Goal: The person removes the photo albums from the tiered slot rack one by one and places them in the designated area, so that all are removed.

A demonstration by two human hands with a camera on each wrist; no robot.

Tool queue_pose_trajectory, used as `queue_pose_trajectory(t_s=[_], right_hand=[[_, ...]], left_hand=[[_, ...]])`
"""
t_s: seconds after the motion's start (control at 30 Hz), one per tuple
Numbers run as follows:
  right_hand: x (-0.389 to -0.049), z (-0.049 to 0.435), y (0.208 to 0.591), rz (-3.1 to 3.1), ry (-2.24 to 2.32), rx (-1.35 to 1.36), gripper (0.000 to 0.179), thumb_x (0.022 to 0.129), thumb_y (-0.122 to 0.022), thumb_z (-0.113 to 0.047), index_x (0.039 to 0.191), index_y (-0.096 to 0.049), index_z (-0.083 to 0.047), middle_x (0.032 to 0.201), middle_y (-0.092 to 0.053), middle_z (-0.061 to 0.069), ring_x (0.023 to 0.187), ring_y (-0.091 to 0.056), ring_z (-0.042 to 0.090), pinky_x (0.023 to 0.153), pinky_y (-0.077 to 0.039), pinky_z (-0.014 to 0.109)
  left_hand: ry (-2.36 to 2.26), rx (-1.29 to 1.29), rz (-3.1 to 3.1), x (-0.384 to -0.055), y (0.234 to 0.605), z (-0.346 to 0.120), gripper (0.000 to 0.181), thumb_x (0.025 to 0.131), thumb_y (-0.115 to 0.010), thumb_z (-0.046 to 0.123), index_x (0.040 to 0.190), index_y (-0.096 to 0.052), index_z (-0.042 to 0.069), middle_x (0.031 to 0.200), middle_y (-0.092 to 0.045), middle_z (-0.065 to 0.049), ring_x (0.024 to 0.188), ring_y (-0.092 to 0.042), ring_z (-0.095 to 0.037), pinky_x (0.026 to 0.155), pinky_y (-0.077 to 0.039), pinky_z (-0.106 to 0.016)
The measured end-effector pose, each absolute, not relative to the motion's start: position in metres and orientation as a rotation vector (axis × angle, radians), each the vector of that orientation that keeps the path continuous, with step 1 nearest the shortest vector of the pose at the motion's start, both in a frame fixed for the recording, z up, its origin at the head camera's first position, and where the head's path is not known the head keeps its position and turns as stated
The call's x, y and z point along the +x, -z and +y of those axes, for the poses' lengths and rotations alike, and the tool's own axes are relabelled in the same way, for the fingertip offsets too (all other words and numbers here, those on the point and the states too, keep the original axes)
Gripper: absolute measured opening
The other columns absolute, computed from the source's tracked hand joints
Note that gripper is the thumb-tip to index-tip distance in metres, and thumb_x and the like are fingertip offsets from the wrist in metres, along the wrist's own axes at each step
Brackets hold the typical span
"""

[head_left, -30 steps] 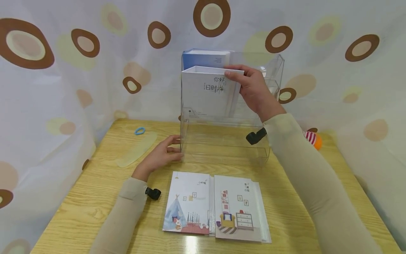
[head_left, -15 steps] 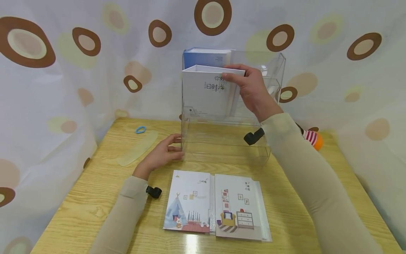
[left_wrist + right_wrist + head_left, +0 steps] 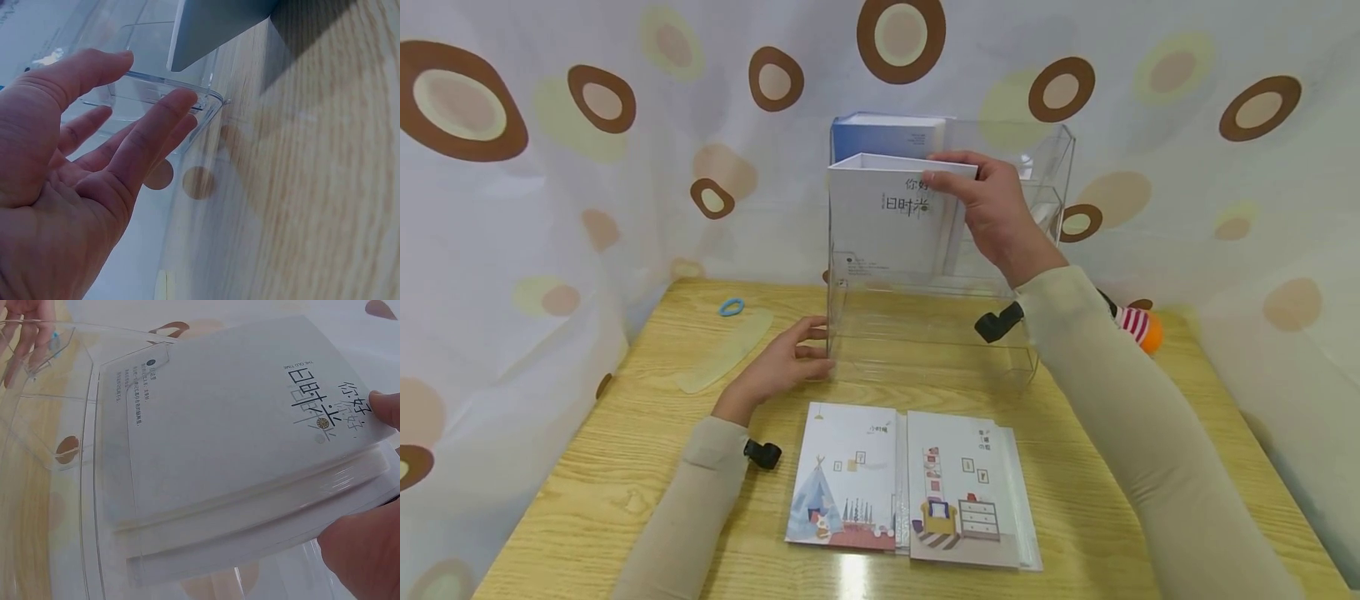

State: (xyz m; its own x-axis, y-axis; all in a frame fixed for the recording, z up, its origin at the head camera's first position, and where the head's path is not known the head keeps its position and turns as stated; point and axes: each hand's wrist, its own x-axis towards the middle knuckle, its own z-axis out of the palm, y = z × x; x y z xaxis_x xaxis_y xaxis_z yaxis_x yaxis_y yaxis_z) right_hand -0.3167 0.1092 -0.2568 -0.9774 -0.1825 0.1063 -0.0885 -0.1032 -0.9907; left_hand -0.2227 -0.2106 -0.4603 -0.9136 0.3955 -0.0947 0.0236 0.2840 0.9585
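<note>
In the head view, my right hand (image 3: 1000,208) grips the top right edge of a white photo album (image 3: 887,225) with dark Chinese lettering, thumb on its front cover. The album stands upright in the middle tier of a clear acrylic rack (image 3: 925,360). Seen from the right wrist, its lower part sits behind the tier's clear front panel, and the pages show between the covers. My left hand (image 3: 782,362) rests its extended fingertips at the rack's lower left side; the left wrist view shows them spread around the clear corner. A blue album (image 3: 880,143) stands in the tier behind.
Two illustrated albums, one with a tent (image 3: 842,483) and one with an armchair (image 3: 962,492), lie flat in front of the rack. A blue ring (image 3: 732,307) lies at the left. An orange-and-striped object (image 3: 1141,329) is partly hidden behind my right sleeve.
My right thumb has shifted slightly left across the white album's cover. The album, the rack and my left hand look unchanged.
</note>
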Motion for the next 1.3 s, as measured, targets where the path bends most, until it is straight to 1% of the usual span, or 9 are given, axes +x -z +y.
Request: queue_pose_trajectory(t_s=[0.23,0.53,0.73,0.9,1.0,1.2,1.3], right_hand=[[-0.317,0.11,0.25,2.146,2.231,-0.385,0.032,0.102,-0.085,-0.021,0.133,-0.081,-0.012,0.128,-0.081,0.005,0.122,-0.074,0.024,0.114,-0.055,0.043],[-0.312,0.108,0.238,2.151,2.29,-0.427,0.031,0.1,-0.086,-0.017,0.13,-0.082,-0.009,0.12,-0.083,0.003,0.115,-0.076,0.023,0.107,-0.056,0.039],[-0.305,0.102,0.231,2.194,2.301,-0.36,0.028,0.1,-0.087,-0.018,0.127,-0.083,-0.013,0.12,-0.081,0.002,0.113,-0.076,0.023,0.106,-0.057,0.041],[-0.301,0.1,0.228,2.206,2.336,-0.257,0.029,0.098,-0.089,-0.018,0.126,-0.084,-0.014,0.116,-0.082,0.001,0.111,-0.076,0.021,0.103,-0.056,0.037],[-0.299,0.1,0.226,2.194,2.364,-0.204,0.029,0.098,-0.089,-0.018,0.126,-0.085,-0.015,0.117,-0.083,0.0,0.112,-0.075,0.021,0.103,-0.055,0.036],[-0.294,0.11,0.225,2.183,2.427,-0.159,0.028,0.097,-0.09,-0.017,0.124,-0.084,-0.012,0.113,-0.081,-0.001,0.112,-0.074,0.019,0.106,-0.054,0.035],[-0.291,0.116,0.225,2.175,2.458,-0.15,0.027,0.096,-0.09,-0.016,0.122,-0.084,-0.012,0.11,-0.082,-0.001,0.11,-0.075,0.019,0.105,-0.055,0.034]], left_hand=[[-1.66,0.374,2.245,-0.221,0.46,-0.209,0.076,0.111,-0.069,0.004,0.175,-0.03,0.01,0.175,-0.038,-0.026,0.155,-0.052,-0.052,0.11,-0.066,-0.049],[-1.651,0.395,2.251,-0.223,0.46,-0.209,0.075,0.111,-0.069,0.006,0.175,-0.031,0.011,0.174,-0.039,-0.026,0.155,-0.053,-0.052,0.111,-0.065,-0.05],[-1.651,0.392,2.253,-0.222,0.461,-0.21,0.076,0.111,-0.07,0.006,0.175,-0.03,0.011,0.174,-0.039,-0.026,0.155,-0.052,-0.052,0.111,-0.065,-0.05],[-1.643,0.393,2.262,-0.222,0.46,-0.21,0.076,0.111,-0.07,0.006,0.175,-0.03,0.01,0.174,-0.04,-0.026,0.155,-0.052,-0.052,0.111,-0.065,-0.05],[-1.644,0.394,2.258,-0.222,0.46,-0.21,0.076,0.111,-0.07,0.007,0.175,-0.03,0.01,0.174,-0.04,-0.026,0.155,-0.053,-0.052,0.11,-0.066,-0.05],[-1.644,0.401,2.252,-0.223,0.462,-0.208,0.076,0.11,-0.07,0.007,0.175,-0.03,0.008,0.173,-0.04,-0.027,0.153,-0.054,-0.053,0.108,-0.067,-0.048],[-1.638,0.39,2.263,-0.224,0.461,-0.208,0.075,0.11,-0.07,0.006,0.174,-0.031,0.01,0.173,-0.041,-0.026,0.153,-0.055,-0.052,0.108,-0.067,-0.049]])
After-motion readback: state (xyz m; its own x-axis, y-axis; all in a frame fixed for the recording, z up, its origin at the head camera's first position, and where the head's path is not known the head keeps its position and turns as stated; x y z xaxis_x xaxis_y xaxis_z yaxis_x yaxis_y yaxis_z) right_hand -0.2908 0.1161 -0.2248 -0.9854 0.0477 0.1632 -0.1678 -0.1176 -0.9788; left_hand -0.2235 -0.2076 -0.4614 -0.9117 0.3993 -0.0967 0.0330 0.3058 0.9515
